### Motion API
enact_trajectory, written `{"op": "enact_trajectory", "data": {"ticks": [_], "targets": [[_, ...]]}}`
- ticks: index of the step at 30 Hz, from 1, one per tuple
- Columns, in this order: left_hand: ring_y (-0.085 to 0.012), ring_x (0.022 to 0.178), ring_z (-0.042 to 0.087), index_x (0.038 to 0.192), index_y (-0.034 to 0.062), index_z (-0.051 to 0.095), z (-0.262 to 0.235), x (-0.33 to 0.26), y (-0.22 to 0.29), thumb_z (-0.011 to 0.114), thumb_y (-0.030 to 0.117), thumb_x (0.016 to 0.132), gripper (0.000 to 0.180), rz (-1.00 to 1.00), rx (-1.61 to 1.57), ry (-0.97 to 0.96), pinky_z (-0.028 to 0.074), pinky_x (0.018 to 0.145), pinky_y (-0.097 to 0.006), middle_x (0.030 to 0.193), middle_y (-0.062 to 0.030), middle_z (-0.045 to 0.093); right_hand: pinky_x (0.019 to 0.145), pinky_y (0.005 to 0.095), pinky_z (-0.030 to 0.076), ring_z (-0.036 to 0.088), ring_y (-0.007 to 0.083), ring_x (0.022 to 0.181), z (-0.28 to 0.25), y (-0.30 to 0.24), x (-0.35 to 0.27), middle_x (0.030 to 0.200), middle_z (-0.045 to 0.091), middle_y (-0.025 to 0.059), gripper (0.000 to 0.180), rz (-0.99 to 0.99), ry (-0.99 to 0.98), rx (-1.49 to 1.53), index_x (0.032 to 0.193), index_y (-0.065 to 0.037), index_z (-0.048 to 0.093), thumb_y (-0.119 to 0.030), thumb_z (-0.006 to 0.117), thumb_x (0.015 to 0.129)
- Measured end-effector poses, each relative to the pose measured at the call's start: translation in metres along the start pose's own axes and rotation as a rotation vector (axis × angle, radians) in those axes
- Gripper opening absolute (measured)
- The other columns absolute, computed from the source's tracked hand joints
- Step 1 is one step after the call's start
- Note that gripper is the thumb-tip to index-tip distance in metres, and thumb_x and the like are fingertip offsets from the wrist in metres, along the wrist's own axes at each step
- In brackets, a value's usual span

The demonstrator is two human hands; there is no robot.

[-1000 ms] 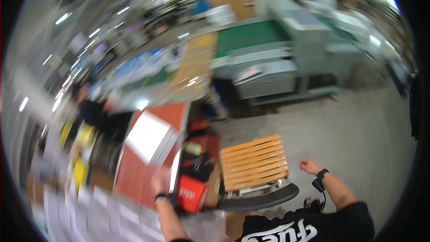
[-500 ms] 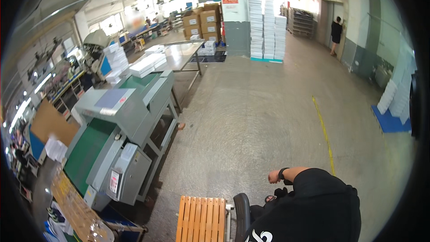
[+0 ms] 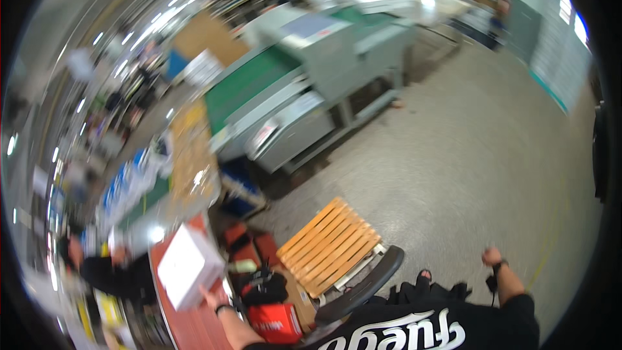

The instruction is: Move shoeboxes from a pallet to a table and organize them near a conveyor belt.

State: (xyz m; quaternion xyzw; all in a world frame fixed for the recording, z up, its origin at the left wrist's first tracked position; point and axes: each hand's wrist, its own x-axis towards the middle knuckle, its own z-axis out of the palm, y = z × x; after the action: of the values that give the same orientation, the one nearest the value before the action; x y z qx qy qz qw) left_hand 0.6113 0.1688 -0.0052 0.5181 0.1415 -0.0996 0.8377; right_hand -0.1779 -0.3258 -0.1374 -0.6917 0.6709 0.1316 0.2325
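A white box (image 3: 190,264) stands on the red tabletop (image 3: 194,329) at the lower left. My left hand (image 3: 212,298) is at its near right side, fingers stretched toward the box and seemingly touching it; I cannot tell how firmly. My right hand (image 3: 491,256) hangs over the floor at the lower right, fingers curled in with nothing visible in them. Between my arms is a slatted wooden seat (image 3: 330,246) beside a black curved backrest (image 3: 363,285).
A grey conveyor machine (image 3: 311,71) with a green belt stands ahead. Another person's dark sleeve (image 3: 120,279) reaches in at the far left of the table. A red box (image 3: 275,323) and dark items lie below the table. White stacks (image 3: 560,58) stand far right.
My view has swung left and down, so the machine now sits further right. The red table, white box and my left hand have come into view. My right arm still hangs down.
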Motion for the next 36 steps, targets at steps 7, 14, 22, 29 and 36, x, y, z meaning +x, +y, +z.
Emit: {"op": "enact_trajectory", "data": {"ticks": [7,14,22,29,36], "targets": [[-0.0313,0.124,0.024,0.135,0.0116,0.009,-0.028,0.031,0.018,0.055,0.070,0.059,0.107,-0.207,-0.014,0.490,0.027,0.096,-0.043,0.136,-0.0196,0.015,0.051,0.0324,0.049,0.059,0.0206,0.059,-0.012,-0.143,-0.066,0.066,0.059,0.0118,0.012,0.154,-0.334,0.328,0.081,0.003,0.058,-0.005,0.051,0.076],[-0.0326,0.129,0.001,0.136,0.0152,0.003,-0.068,0.071,0.011,0.056,0.071,0.055,0.112,-0.088,-0.277,0.263,0.003,0.102,-0.048,0.140,-0.0168,0.002,0.058,0.0288,0.049,0.061,0.0181,0.068,-0.004,-0.262,-0.102,0.075,0.061,0.0094,0.016,-0.083,-0.494,0.394,0.088,0.002,0.057,-0.009,0.051,0.079],[-0.0259,0.120,0.025,0.127,0.0118,0.031,-0.042,0.092,0.029,0.063,0.059,0.057,0.091,-0.112,-0.298,0.398,0.011,0.098,-0.048,0.131,-0.0084,0.030,0.061,0.0295,0.051,0.061,0.0186,0.072,-0.001,-0.273,-0.092,0.081,0.062,0.0103,0.020,-0.093,-0.480,0.277,0.091,0.001,0.057,-0.013,0.052,0.078],[-0.0253,0.109,0.040,0.120,0.0075,0.039,-0.045,0.088,0.033,0.062,0.050,0.061,0.076,0.037,-0.289,0.264,0.029,0.091,-0.041,0.120,-0.0075,0.043,0.067,0.0296,0.050,0.060,0.0181,0.078,-0.021,-0.298,-0.103,0.088,0.063,0.0090,0.028,-0.050,-0.484,0.155,0.099,-0.001,0.059,-0.017,0.051,0.077],[-0.0346,0.110,0.035,0.122,0.0148,0.036,0.016,0.011,0.043,0.050,0.053,0.074,0.063,-0.197,-0.172,0.108,0.033,0.089,-0.047,0.128,-0.0166,0.031,0.061,0.0281,0.049,0.059,0.0155,0.068,-0.010,-0.263,-0.051,0.080,0.063,0.0074,0.023,-0.085,-0.464,0.243,0.089,-0.004,0.062,-0.018,0.052,0.075]]}}
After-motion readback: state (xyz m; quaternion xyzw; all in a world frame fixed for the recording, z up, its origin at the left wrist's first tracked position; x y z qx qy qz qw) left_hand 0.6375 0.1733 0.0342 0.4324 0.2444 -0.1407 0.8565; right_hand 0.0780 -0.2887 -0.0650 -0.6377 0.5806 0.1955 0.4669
